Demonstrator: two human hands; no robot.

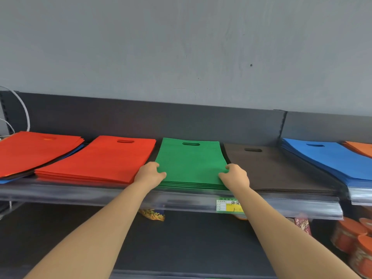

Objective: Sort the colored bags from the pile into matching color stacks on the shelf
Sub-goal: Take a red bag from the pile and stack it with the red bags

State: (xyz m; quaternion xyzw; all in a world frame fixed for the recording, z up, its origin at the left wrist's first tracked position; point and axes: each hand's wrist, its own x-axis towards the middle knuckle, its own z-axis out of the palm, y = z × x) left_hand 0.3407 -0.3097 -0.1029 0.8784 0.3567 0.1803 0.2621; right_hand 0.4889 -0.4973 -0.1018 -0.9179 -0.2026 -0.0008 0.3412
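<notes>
A stack of green bags [190,162] lies in the middle of the shelf [80,193]. My left hand [150,174] grips its near left corner and my right hand [234,176] grips its near right corner, thumbs on top of the stack. Left of it is a neat red stack [100,160]. At the far left lies the mixed pile [34,150], red on top with blue and dark bags showing beneath. Right of the green stack is a dark brown stack [271,170], then a blue stack [330,158] and an orange stack [360,148].
A clear plastic price rail with a green and yellow label [229,206] runs along the shelf's front edge. A white cable [24,109] hangs at the far left. Below, a lower shelf holds a snack packet [153,215] and orange-lidded jars [356,242].
</notes>
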